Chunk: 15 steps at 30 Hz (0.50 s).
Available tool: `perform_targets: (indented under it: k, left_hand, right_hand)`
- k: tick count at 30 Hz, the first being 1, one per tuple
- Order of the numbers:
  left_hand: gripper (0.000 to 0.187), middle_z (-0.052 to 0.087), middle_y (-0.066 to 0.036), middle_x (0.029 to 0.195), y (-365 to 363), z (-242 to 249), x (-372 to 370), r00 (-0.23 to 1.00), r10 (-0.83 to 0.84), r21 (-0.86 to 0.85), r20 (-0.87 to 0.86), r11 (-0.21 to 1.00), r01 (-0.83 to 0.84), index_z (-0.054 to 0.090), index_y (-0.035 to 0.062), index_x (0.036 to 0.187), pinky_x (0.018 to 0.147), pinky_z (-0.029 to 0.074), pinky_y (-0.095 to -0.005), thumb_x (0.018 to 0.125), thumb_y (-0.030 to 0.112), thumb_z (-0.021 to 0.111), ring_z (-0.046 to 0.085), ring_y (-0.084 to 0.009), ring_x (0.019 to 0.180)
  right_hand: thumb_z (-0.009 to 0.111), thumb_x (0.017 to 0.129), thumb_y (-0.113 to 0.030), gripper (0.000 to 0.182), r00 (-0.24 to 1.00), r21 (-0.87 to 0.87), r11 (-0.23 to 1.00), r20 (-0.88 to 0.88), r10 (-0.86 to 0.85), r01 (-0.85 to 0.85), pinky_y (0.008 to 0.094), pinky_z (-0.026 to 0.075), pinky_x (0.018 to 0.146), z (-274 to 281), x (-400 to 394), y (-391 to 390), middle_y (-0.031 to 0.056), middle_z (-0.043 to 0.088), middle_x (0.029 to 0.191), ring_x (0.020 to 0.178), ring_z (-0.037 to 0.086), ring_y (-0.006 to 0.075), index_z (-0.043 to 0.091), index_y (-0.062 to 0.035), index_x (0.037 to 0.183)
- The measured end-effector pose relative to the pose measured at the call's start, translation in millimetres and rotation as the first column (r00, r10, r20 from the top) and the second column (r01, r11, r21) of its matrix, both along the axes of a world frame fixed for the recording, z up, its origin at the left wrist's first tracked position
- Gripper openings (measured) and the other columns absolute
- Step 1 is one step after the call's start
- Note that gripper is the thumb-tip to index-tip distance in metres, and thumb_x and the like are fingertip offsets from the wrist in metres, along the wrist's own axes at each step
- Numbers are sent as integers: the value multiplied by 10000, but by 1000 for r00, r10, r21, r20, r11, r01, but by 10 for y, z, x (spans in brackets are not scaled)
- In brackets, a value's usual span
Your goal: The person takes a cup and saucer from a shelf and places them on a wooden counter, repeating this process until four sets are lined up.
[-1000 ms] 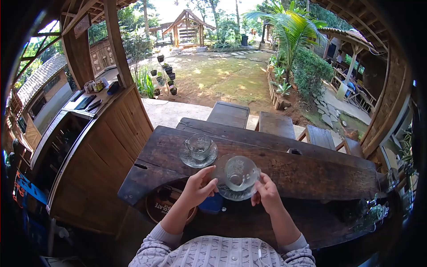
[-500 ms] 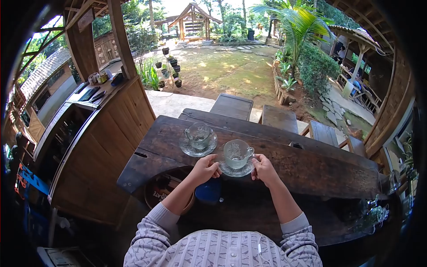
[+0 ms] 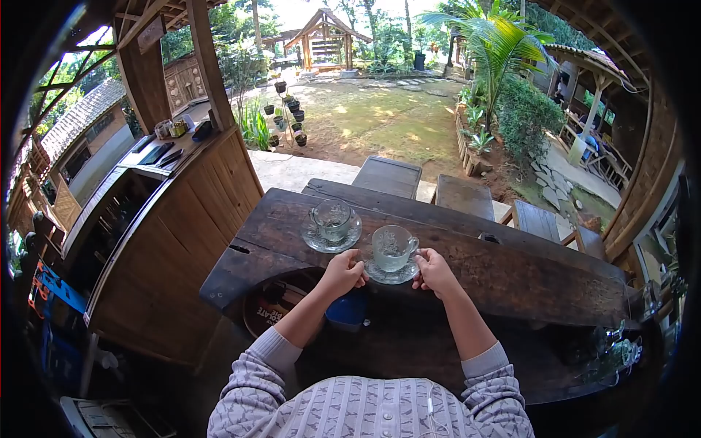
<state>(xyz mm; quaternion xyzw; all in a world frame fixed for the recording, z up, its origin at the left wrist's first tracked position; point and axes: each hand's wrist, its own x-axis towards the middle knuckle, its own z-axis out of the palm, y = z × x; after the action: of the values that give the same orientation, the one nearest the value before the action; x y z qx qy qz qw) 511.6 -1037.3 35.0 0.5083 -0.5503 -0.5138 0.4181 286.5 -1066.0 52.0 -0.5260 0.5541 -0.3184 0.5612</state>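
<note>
Both hands hold one saucer by its edges so it stays flat. The left hand (image 3: 343, 273) and right hand (image 3: 434, 271) have fingers closed on the saucer (image 3: 392, 274). A glass cup (image 3: 393, 248) sits on it, on the desk (image 3: 511, 281).

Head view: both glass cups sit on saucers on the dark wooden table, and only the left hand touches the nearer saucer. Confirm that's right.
Not quite. In the head view both hands are at the nearer saucer: the left hand at its left edge and the right hand at its right. The rest holds: both cups, near and far, sit on saucers on the table.
</note>
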Motion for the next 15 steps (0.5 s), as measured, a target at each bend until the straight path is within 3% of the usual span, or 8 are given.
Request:
perform_targets:
  k: [6, 8, 15]
  left_hand:
    - [498, 600, -111, 710, 9, 0, -45, 999, 39, 14, 35, 999, -39, 263, -110, 1262, 520, 477, -220, 823, 54, 431, 574, -108, 564]
    - [563, 605, -115, 721, 24, 72, -62, 999, 41, 55, 36, 998, -43, 187, -99, 1299, 522, 478, -218, 816, 51, 435, 578, -113, 563]
    - [667, 610, -121, 735, 53, 110, -83, 1000, -27, 124, 12, 992, 25, 70, -78, 1329, 513, 480, -222, 813, 70, 467, 584, -123, 556]
  right_hand:
    - [515, 852, -154, 346, 998, 16, 998, 16, 59, -59, 192, 374, 381, 25, -41, 28, 54, 529, 695, 458, 517, 96, 390, 5, 1133]
    - [559, 812, -122, 471, 996, -7, 997, -38, 81, -81, 218, 400, 415, 86, -38, 69, 91, 552, 773, 531, 566, 117, 324, 5, 1200]
    - [577, 799, -112, 570, 998, -47, 999, -54, 24, -26, 222, 431, 478, 141, -61, 167, 102, 564, 836, 601, 586, 136, 275, 8, 1268]
